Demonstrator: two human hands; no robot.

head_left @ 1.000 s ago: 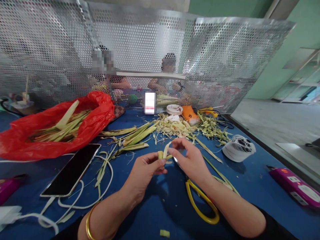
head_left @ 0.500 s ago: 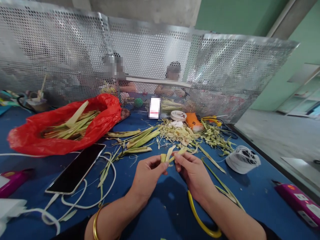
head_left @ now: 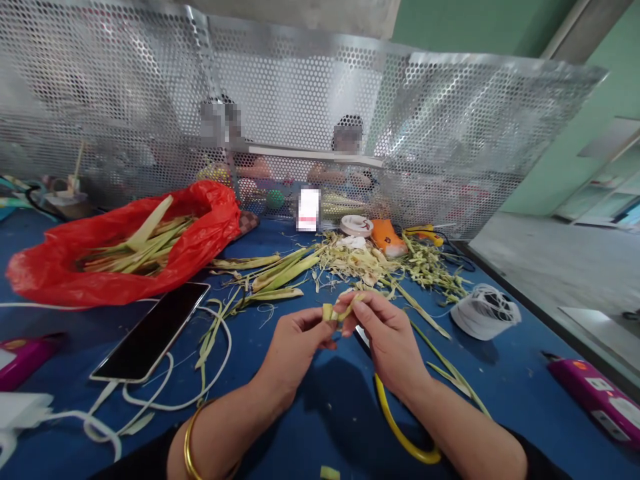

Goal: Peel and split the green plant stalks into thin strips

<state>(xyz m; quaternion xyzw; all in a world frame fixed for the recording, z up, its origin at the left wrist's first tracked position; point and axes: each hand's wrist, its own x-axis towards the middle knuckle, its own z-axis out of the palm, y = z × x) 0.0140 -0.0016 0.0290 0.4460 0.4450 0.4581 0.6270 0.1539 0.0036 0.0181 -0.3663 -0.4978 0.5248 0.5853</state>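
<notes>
Over the middle of the table, my left hand [head_left: 295,347] pinches a pale yellow-green leaf strip [head_left: 328,311], which looks like corn husk. Its short folded end shows above the thumb. Close beside it, my right hand [head_left: 387,333] has its thumb and fingers closed on the other part of the strip. Below the right hand, a yellow loop handle [head_left: 387,413] curves out, and a bit of metal blade shows near the palm, like scissors. Whether the hand bears these or they lie on the table, I cannot tell. A small cut husk piece [head_left: 329,472] lies at the front edge.
Husk leaves [head_left: 285,273] and a heap of shreds [head_left: 355,260] lie ahead. At left are a red plastic bag [head_left: 115,287] of husks, a phone [head_left: 153,333] and its white cable. At right sit a white cord spool [head_left: 485,313] and a purple tool [head_left: 597,393]. A perforated metal screen [head_left: 300,87] stands behind.
My right fingers have drawn over the strip's upper end, so less of it sticks up. The metal blade and the small cut piece at the front now show more.
</notes>
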